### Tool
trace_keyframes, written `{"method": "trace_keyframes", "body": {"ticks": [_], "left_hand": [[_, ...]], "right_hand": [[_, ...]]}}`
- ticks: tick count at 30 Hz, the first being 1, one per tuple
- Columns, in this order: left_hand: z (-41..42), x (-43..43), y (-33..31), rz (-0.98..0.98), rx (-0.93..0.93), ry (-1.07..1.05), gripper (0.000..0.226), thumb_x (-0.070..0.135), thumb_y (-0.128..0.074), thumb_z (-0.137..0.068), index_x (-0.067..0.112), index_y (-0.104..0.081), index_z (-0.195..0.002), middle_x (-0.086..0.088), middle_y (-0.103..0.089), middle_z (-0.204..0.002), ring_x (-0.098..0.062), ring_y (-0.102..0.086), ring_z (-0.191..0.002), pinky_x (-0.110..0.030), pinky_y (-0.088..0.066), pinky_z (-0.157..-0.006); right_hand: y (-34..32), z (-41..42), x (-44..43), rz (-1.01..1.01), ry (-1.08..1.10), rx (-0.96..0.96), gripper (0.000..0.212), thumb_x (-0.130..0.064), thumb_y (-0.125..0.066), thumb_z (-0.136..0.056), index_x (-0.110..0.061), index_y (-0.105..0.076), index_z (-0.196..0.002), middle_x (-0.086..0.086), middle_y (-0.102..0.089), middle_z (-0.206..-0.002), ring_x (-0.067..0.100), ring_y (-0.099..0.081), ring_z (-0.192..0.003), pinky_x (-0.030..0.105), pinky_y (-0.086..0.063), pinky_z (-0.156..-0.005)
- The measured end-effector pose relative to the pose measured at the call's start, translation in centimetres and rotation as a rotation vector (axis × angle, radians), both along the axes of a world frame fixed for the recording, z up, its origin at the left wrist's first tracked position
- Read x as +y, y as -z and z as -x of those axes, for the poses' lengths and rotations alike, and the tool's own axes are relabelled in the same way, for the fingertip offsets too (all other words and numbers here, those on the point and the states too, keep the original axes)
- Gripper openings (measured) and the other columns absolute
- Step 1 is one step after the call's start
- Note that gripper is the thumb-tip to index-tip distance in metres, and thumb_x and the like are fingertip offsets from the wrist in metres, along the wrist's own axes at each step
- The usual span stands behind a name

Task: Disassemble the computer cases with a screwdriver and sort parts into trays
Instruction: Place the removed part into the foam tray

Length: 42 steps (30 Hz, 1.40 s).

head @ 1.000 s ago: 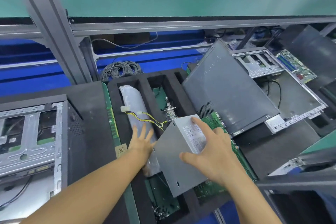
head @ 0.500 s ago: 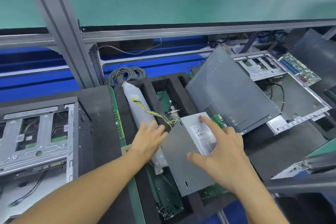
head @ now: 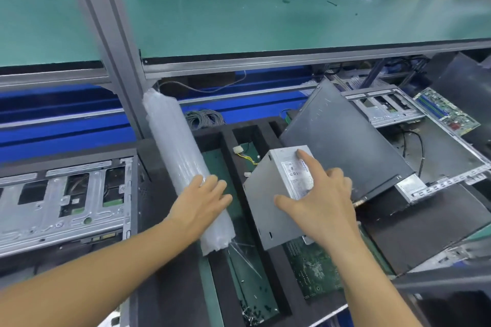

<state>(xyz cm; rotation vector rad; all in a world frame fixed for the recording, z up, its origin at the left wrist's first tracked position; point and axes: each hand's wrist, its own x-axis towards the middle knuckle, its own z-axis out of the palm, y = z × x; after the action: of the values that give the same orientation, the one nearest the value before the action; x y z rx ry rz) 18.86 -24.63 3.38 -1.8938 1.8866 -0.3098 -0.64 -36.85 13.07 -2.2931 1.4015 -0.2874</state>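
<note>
Gripping a grey metal power supply [head: 265, 207], the right hand [head: 326, 202] has its thumb on the plain side face. Its fingers spread over the labelled face, with the index finger stretched toward the far edge. The box is tilted above the black foam tray [head: 227, 141], and its near end is over a green circuit board [head: 313, 273] lying in the right compartment. I cannot tell whether the box touches the foam. Yellow wires [head: 248, 159] with a white connector show at its far side, in the short middle compartment.

The left hand [head: 202, 202] holds a long roll of clear plastic wrap [head: 175, 151]. 4 fingers lie close together over the top, and the thumb is hidden. The roll slants, with its near end over the tray's long left compartment and its far end raised beside the aluminium post [head: 106, 34].

Small dark screws [head: 255, 310] are scattered at the near end of that left compartment. A dark side panel [head: 345, 151] leans just behind the power supply, partly over an open computer case [head: 446, 159] on the right. Another opened case [head: 66, 194], with a bare metal frame, lies on the left beside the tray. A coil of grey cable [head: 204, 118] sits behind the tray. A motherboard [head: 446, 111] lies at the far right, and a green shelf [head: 239, 13] spans above.
</note>
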Motion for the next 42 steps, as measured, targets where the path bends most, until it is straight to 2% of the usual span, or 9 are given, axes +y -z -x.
{"method": "trace_keyframes", "body": {"ticks": [12,15,17,19,23,27,34,39,42], "left_hand": [[-1.8,4.4,2.1,-0.214,0.206,-0.031,0.035,0.007,-0.044,-0.097,0.008,-0.034,-0.131,-0.016,-0.041,-0.127,-0.033,-0.042,-0.112,-0.042,-0.036,-0.088],[-2.1,4.5,2.2,-0.266,0.238,-0.051,0.058,0.007,-0.053,-0.093,0.011,-0.026,-0.144,-0.020,-0.030,-0.144,-0.036,-0.033,-0.129,-0.045,-0.031,-0.101],[-2.2,4.7,2.0,-0.311,0.291,-0.117,0.081,0.008,-0.064,-0.086,0.019,-0.018,-0.152,-0.017,-0.008,-0.159,-0.039,-0.011,-0.145,-0.054,-0.017,-0.115],[-2.2,4.4,1.6,-0.244,0.397,-0.333,0.087,0.007,-0.065,-0.083,0.023,-0.016,-0.153,-0.011,0.009,-0.161,-0.041,0.006,-0.149,-0.062,-0.010,-0.116],[-1.5,2.4,1.3,0.135,0.856,-0.981,0.064,0.027,-0.050,-0.096,0.020,-0.018,-0.150,-0.011,0.018,-0.157,-0.045,0.006,-0.146,-0.054,-0.024,-0.114],[-1.0,1.4,2.3,0.290,1.127,-1.277,0.095,0.048,-0.062,-0.089,0.028,0.003,-0.156,-0.014,0.028,-0.156,-0.043,-0.004,-0.145,-0.047,-0.030,-0.112],[-0.6,1.0,3.3,0.385,1.352,-1.520,0.125,0.032,-0.078,-0.083,0.049,0.027,-0.146,-0.018,-0.018,-0.147,-0.040,-0.043,-0.123,-0.042,-0.042,-0.093],[-1.2,1.0,3.5,0.541,1.430,-1.574,0.130,0.019,-0.079,-0.080,0.046,0.028,-0.148,-0.021,-0.035,-0.139,-0.038,-0.051,-0.118,-0.046,-0.047,-0.099],[-1.0,1.0,3.4,0.650,1.472,-1.523,0.128,0.011,-0.078,-0.072,0.042,0.016,-0.153,-0.017,-0.045,-0.132,-0.038,-0.050,-0.120,-0.050,-0.050,-0.096]], "right_hand": [[6.8,-14.6,-0.8,-0.024,-0.085,0.095,0.093,-0.056,-0.069,-0.066,-0.047,-0.023,-0.147,0.007,-0.038,-0.123,0.030,-0.036,-0.116,0.046,-0.046,-0.089],[8.9,-17.2,-0.7,-0.019,-0.078,0.146,0.091,-0.055,-0.071,-0.069,-0.045,-0.025,-0.147,0.009,-0.039,-0.123,0.030,-0.036,-0.117,0.049,-0.048,-0.090],[10.0,-18.1,-0.8,-0.008,-0.072,0.169,0.091,-0.057,-0.071,-0.070,-0.044,-0.026,-0.147,0.010,-0.039,-0.124,0.030,-0.037,-0.118,0.047,-0.047,-0.089],[10.6,-18.7,-1.1,0.001,-0.066,0.173,0.090,-0.057,-0.071,-0.070,-0.044,-0.027,-0.147,0.010,-0.040,-0.124,0.031,-0.037,-0.117,0.046,-0.044,-0.088],[10.9,-19.2,-1.4,0.021,-0.074,0.167,0.088,-0.055,-0.071,-0.069,-0.043,-0.027,-0.145,0.010,-0.040,-0.121,0.030,-0.037,-0.114,0.044,-0.041,-0.088],[11.3,-18.9,-1.8,0.006,-0.042,0.165,0.089,-0.055,-0.071,-0.070,-0.043,-0.026,-0.146,0.011,-0.040,-0.123,0.031,-0.037,-0.115,0.045,-0.040,-0.091],[13.0,-18.9,-2.6,0.009,-0.041,0.188,0.090,-0.055,-0.072,-0.071,-0.043,-0.024,-0.146,0.010,-0.037,-0.121,0.030,-0.035,-0.115,0.046,-0.042,-0.089],[16.4,-19.4,-0.1,0.098,-0.066,0.246,0.090,-0.054,-0.071,-0.073,-0.041,-0.021,-0.147,0.009,-0.037,-0.122,0.030,-0.038,-0.115,0.043,-0.040,-0.089],[17.9,-19.2,0.2,0.100,-0.099,0.292,0.090,-0.054,-0.069,-0.075,-0.041,-0.019,-0.148,0.008,-0.038,-0.119,0.029,-0.039,-0.111,0.039,-0.036,-0.081]]}}
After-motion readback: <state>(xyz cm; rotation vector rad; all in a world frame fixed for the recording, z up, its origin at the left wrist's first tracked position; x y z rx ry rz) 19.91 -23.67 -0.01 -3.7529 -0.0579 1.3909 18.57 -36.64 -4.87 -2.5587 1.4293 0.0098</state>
